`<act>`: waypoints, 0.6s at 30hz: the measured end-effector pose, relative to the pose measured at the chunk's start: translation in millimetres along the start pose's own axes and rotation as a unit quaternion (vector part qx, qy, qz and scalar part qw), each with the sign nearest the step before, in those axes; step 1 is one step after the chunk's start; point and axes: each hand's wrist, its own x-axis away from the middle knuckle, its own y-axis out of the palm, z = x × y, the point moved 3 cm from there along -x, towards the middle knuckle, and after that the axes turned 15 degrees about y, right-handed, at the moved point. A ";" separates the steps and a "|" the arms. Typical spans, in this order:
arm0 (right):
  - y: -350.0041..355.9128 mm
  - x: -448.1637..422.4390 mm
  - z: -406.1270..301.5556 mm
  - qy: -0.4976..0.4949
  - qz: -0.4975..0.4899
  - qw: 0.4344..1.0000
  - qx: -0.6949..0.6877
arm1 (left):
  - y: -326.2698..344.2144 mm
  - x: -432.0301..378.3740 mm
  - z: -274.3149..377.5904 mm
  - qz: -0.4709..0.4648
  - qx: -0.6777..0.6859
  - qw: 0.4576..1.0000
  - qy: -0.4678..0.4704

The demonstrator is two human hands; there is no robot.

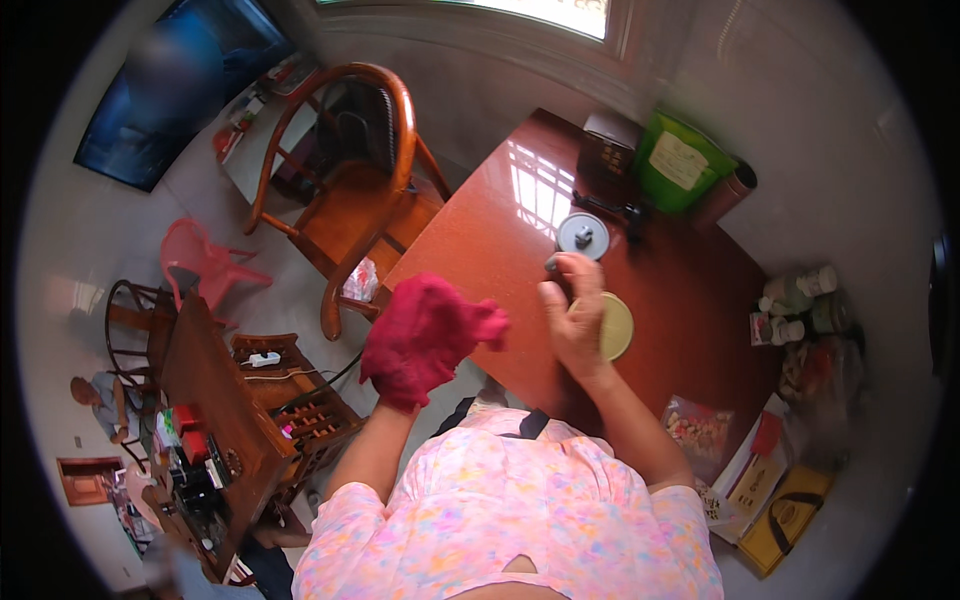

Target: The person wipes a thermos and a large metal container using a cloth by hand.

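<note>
A crumpled dark-red cloth (421, 337) covers my left hand (397, 397), which holds it in front of the table's near left edge. Only the wrist and forearm show below the cloth. My right hand (579, 319) is over the reddish-brown wooden table (487, 247), thumb and fingers apart and curved. A small grey spot at its fingertips is too blurred to name. Partly behind that hand lies a round yellowish disc (618, 326), perhaps a lid or coaster. Just beyond the fingers is a round grey lid with a knob (583, 236); what is under it is mostly hidden.
A green pouch (675, 161), a dark box (607, 146) and a brown cylinder (727, 191) stand at the table's back. Bottles (799, 292), a bag of snacks (697, 427) and a yellow bag (784, 517) lie right. A wooden armchair (352, 195) stands left; people are farther left.
</note>
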 end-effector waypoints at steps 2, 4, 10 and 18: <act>-45.0 1.9 9.8 0.043 0.086 0.995 -0.017 | 0.1 -0.1 -2.1 -0.039 -0.159 0.985 0.057; -82.3 13.8 53.2 0.150 0.146 0.971 -0.114 | -8.6 1.5 -20.8 -0.059 -0.385 0.909 0.151; -117.0 80.3 122.0 0.082 0.105 0.990 0.042 | 47.4 -8.5 -4.9 -0.137 -0.442 0.886 0.005; -61.5 92.3 152.6 0.105 -0.004 0.991 0.085 | 37.7 -14.6 -50.0 -0.112 -0.011 0.982 -0.152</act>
